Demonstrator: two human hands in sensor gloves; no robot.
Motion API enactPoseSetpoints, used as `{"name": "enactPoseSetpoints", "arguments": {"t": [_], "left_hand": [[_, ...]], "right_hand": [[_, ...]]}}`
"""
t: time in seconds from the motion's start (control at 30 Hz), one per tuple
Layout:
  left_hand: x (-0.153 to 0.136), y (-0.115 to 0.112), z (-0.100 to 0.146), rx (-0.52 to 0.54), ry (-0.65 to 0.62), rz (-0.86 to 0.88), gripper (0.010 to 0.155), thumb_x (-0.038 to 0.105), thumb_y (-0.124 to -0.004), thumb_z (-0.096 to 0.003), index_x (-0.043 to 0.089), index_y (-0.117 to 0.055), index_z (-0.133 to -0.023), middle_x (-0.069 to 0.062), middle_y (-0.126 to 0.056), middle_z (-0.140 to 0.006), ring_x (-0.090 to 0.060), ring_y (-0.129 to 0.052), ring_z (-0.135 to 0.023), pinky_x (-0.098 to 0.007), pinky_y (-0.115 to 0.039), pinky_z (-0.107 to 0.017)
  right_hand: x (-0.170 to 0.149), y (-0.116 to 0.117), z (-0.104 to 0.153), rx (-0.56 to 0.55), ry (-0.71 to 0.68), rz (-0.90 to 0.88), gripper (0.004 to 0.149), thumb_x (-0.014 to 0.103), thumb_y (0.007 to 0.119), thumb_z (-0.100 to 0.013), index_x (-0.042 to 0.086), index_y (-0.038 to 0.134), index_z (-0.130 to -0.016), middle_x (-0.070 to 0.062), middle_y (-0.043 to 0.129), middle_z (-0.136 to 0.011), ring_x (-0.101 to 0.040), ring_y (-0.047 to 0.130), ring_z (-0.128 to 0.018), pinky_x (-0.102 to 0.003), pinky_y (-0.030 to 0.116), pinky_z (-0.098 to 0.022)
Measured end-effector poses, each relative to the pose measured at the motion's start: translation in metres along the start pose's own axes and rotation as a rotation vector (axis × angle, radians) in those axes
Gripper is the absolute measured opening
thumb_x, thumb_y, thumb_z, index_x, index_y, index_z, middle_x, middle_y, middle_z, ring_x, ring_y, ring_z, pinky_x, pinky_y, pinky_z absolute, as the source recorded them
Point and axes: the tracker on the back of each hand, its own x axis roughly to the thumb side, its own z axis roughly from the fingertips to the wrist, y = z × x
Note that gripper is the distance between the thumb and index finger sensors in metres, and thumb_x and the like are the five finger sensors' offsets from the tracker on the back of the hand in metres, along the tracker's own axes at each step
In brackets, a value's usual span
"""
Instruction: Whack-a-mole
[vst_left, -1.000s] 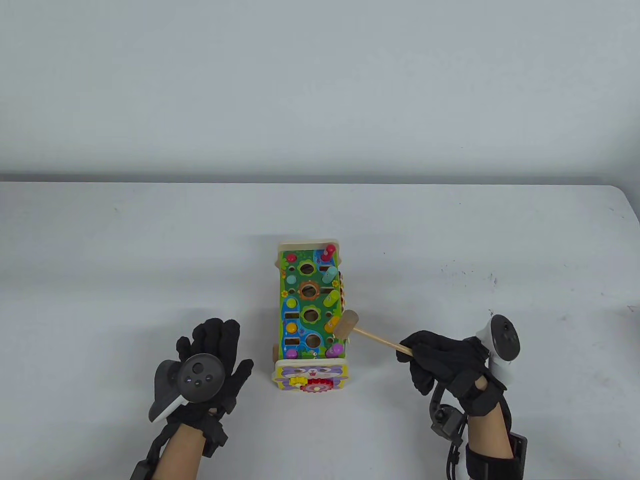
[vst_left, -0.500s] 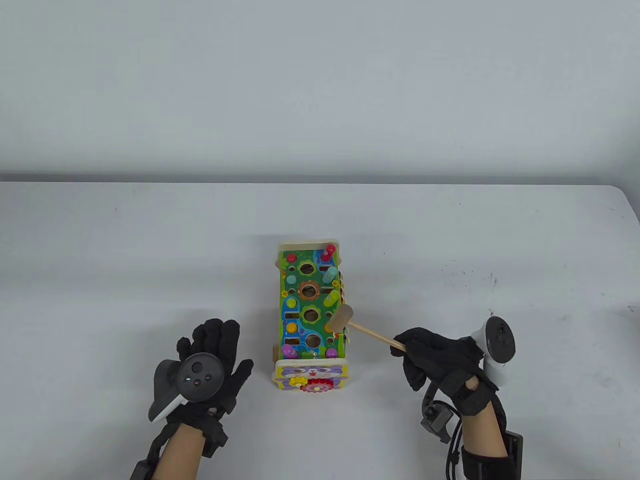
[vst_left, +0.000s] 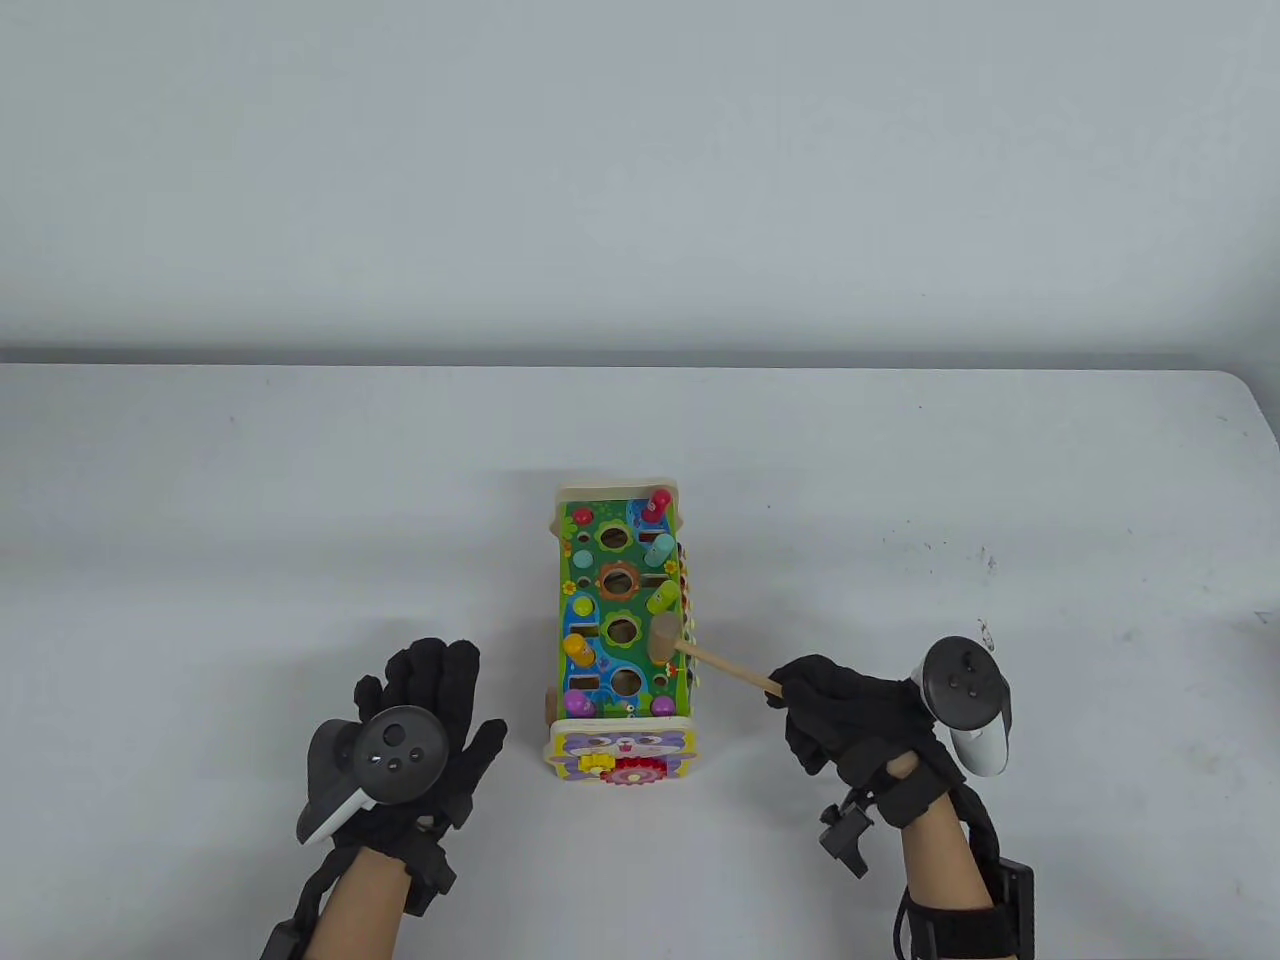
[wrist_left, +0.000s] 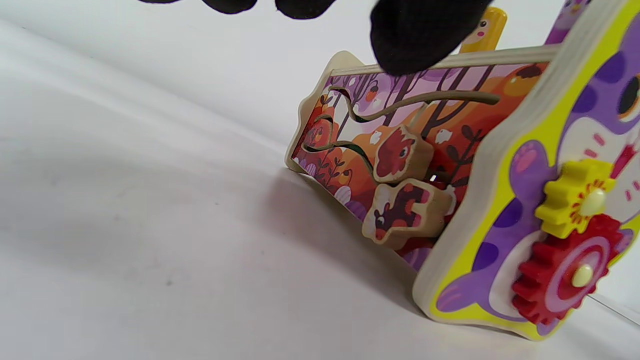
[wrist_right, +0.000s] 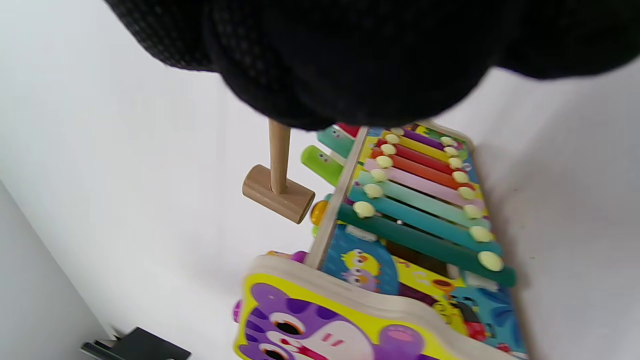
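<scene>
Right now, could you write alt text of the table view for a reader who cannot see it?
The right hand holds a small wooden hammer, its head on the right edge of a colourful peg toy standing on a white table. The left hand rests flat beside the toy, not touching it.

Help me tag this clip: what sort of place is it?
Probably a recording setup, not a home: a bare white table against a blank wall, one toy on it, and hands in sensor gloves with trackers.
</scene>
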Motion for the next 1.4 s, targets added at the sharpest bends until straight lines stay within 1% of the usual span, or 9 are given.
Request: {"name": "enactPoseSetpoints", "arguments": {"t": [0.3, 0.4, 0.53, 0.6, 1.0, 1.17, 1.27, 1.33, 1.4], "left_hand": [[0.000, 0.000, 0.000, 0.001, 0.003, 0.003, 0.079, 0.043, -0.063, -0.0569, 0.007, -0.022, -0.114, -0.036, -0.023, -0.114, -0.069, -0.027, -0.102, -0.082, -0.018, -0.062], [0.000, 0.001, 0.000, 0.003, 0.003, 0.008, 0.079, 0.043, -0.063, -0.0570, 0.007, -0.022, -0.114, -0.036, -0.023, -0.114, -0.068, -0.027, -0.102, -0.082, -0.018, -0.062], [-0.001, 0.001, 0.000, 0.002, -0.002, 0.014, 0.079, 0.043, -0.063, -0.0570, 0.007, -0.022, -0.114, -0.035, -0.023, -0.114, -0.068, -0.027, -0.102, -0.082, -0.018, -0.062], [-0.001, 0.001, 0.000, 0.001, -0.003, 0.015, 0.079, 0.043, -0.063, -0.0571, 0.007, -0.022, -0.114, -0.035, -0.023, -0.114, -0.068, -0.027, -0.103, -0.081, -0.018, -0.062], [-0.001, 0.002, 0.000, 0.013, -0.009, 0.032, 0.079, 0.043, -0.063, -0.0570, 0.007, -0.022, -0.114, -0.035, -0.023, -0.114, -0.068, -0.027, -0.103, -0.082, -0.018, -0.062], [-0.001, 0.002, 0.000, 0.016, -0.016, 0.041, 0.079, 0.043, -0.063, -0.0571, 0.007, -0.022, -0.114, -0.035, -0.023, -0.114, -0.068, -0.027, -0.103, -0.081, -0.018, -0.062], [-0.001, 0.002, 0.000, 0.016, -0.019, 0.044, 0.079, 0.043, -0.063, -0.0571, 0.007, -0.022, -0.114, -0.036, -0.023, -0.114, -0.068, -0.027, -0.102, -0.081, -0.018, -0.062], [-0.001, 0.002, 0.000, 0.014, -0.021, 0.047, 0.079, 0.043, -0.063, -0.0571, 0.007, -0.022, -0.114, -0.035, -0.023, -0.114, -0.069, -0.027, -0.102, -0.082, -0.018, -0.062], [-0.001, 0.002, 0.000, 0.014, -0.023, 0.050, 0.079, 0.043, -0.062, -0.0572, 0.007, -0.022, -0.114, -0.035, -0.023, -0.114, -0.068, -0.027, -0.103, -0.081, -0.018, -0.062]], "right_hand": [[0.013, 0.004, -0.001, -0.149, -0.214, -0.229, 0.048, 0.030, 0.064, -0.055, -0.011, 0.076, -0.079, 0.000, 0.090, -0.041, -0.018, 0.093, -0.020, -0.048, 0.078, -0.029], [0.008, 0.006, -0.001, -0.169, -0.145, -0.177, 0.048, 0.029, 0.064, -0.055, -0.011, 0.076, -0.079, 0.000, 0.090, -0.041, -0.019, 0.093, -0.020, -0.049, 0.078, -0.028], [-0.005, 0.008, -0.002, -0.188, 0.053, 0.100, 0.048, 0.029, 0.064, -0.055, -0.012, 0.076, -0.078, 0.000, 0.090, -0.040, -0.018, 0.093, -0.018, -0.049, 0.078, -0.027], [-0.006, 0.009, -0.004, -0.182, 0.076, 0.106, 0.048, 0.028, 0.065, -0.054, -0.013, 0.077, -0.076, 0.000, 0.091, -0.039, -0.018, 0.093, -0.016, -0.048, 0.079, -0.025], [0.017, 0.006, -0.014, -0.338, -0.186, -0.199, 0.048, 0.029, 0.063, -0.055, -0.011, 0.075, -0.079, 0.001, 0.090, -0.042, -0.018, 0.093, -0.020, -0.048, 0.079, -0.028], [0.013, 0.011, -0.028, -0.334, -0.112, -0.090, 0.048, 0.029, 0.063, -0.055, -0.011, 0.075, -0.080, 0.000, 0.090, -0.042, -0.018, 0.093, -0.020, -0.048, 0.078, -0.029], [0.002, 0.013, -0.034, -0.359, 0.025, 0.054, 0.049, 0.028, 0.064, -0.055, -0.013, 0.076, -0.078, -0.001, 0.090, -0.040, -0.019, 0.093, -0.018, -0.049, 0.078, -0.026], [-0.005, 0.014, -0.036, -0.291, 0.118, 0.194, 0.049, 0.029, 0.063, -0.055, -0.012, 0.076, -0.078, 0.001, 0.090, -0.040, -0.016, 0.093, -0.017, -0.047, 0.079, -0.025], [-0.004, 0.014, -0.037, -0.335, 0.118, 0.203, 0.048, 0.029, 0.064, -0.054, -0.013, 0.077, -0.076, 0.001, 0.090, -0.038, -0.016, 0.092, -0.015, -0.047, 0.079, -0.024]]}}
